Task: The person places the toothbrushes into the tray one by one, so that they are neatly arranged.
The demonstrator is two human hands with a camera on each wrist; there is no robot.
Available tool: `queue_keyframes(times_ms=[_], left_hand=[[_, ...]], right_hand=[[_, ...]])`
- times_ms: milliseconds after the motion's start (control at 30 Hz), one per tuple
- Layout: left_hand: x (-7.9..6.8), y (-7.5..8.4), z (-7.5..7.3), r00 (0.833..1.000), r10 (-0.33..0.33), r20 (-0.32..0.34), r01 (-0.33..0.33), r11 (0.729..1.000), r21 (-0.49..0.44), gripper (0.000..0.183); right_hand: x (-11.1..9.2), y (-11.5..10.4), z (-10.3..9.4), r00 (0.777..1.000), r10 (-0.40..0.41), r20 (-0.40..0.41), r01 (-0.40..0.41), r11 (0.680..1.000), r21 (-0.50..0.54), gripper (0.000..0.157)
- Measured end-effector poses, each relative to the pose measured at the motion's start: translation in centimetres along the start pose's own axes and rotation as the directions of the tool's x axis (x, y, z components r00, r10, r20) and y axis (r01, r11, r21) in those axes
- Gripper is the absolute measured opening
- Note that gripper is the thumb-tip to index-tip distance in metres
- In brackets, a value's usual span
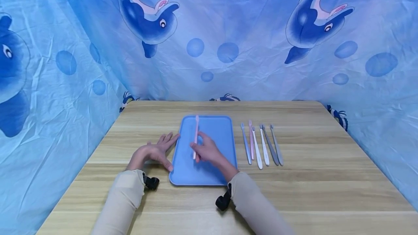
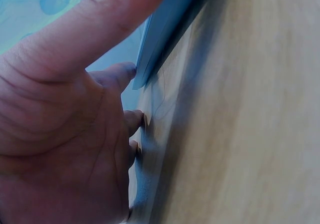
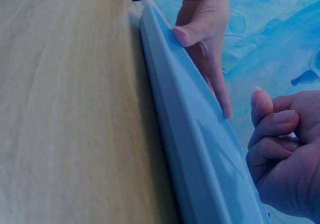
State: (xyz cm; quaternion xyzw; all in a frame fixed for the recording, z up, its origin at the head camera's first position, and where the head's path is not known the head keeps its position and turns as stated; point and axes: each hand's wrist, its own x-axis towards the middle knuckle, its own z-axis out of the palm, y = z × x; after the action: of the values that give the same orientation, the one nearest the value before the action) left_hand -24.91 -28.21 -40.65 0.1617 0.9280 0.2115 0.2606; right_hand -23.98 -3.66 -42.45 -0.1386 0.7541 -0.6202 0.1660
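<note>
My right hand (image 1: 207, 151) pinches a pink toothbrush (image 1: 197, 130) over the left half of a blue tray (image 1: 215, 171). The brush head points to the tray's far edge. In the right wrist view the curled fingers (image 3: 274, 116) are near the tray surface, and the brush itself is hidden there. With fingers spread, my left hand (image 1: 156, 152) touches the tray's left rim at the thumb and a fingertip. The left wrist view shows its palm (image 2: 60, 149) beside the tray wall (image 2: 167, 28), with other fingertips down by the wooden table.
Right of the tray, several toothbrushes lie in a row on the wooden table (image 1: 313, 184): a blue one (image 1: 246, 144), a pink one (image 1: 251, 142), white ones (image 1: 257, 149) and grey ones (image 1: 277, 146). A blue dolphin-print curtain (image 1: 254, 75) hangs behind and at the sides.
</note>
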Motion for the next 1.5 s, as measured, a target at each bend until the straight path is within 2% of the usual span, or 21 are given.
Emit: queue_keyframes(times_ms=[433, 667, 933, 1200, 1500], left_hand=[[0.3, 0.0, 0.0, 1.0, -0.029, -0.004, 0.029, 0.999, 0.018, 0.146], [0.6, -0.5, 0.2, 0.999, -0.037, 0.004, 0.037, 0.999, 0.001, 0.149], [0.7, -0.4, 0.1, 1.0, -0.029, 0.007, 0.029, 1.0, 0.0, 0.148], [1.5, -1.5, 0.6, 0.999, -0.035, -0.02, 0.035, 0.999, 0.005, 0.149], [0.5, -0.6, 0.2, 1.0, -0.01, 0.0, 0.01, 1.0, -0.012, 0.147]], right_hand=[[0.5, 0.4, 1.5, 0.999, 0.037, 0.004, -0.037, 0.999, -0.005, 0.069], [0.6, 0.5, 2.3, 0.998, 0.057, 0.009, -0.057, 0.998, -0.008, 0.069], [0.7, 0.3, 3.1, 0.998, 0.048, 0.033, -0.048, 0.999, -0.013, 0.068], [0.8, 0.5, 3.7, 0.997, 0.026, 0.069, -0.024, 0.999, -0.025, 0.066], [0.9, 0.6, 4.2, 0.995, 0.012, 0.103, -0.008, 0.999, -0.039, 0.057]])
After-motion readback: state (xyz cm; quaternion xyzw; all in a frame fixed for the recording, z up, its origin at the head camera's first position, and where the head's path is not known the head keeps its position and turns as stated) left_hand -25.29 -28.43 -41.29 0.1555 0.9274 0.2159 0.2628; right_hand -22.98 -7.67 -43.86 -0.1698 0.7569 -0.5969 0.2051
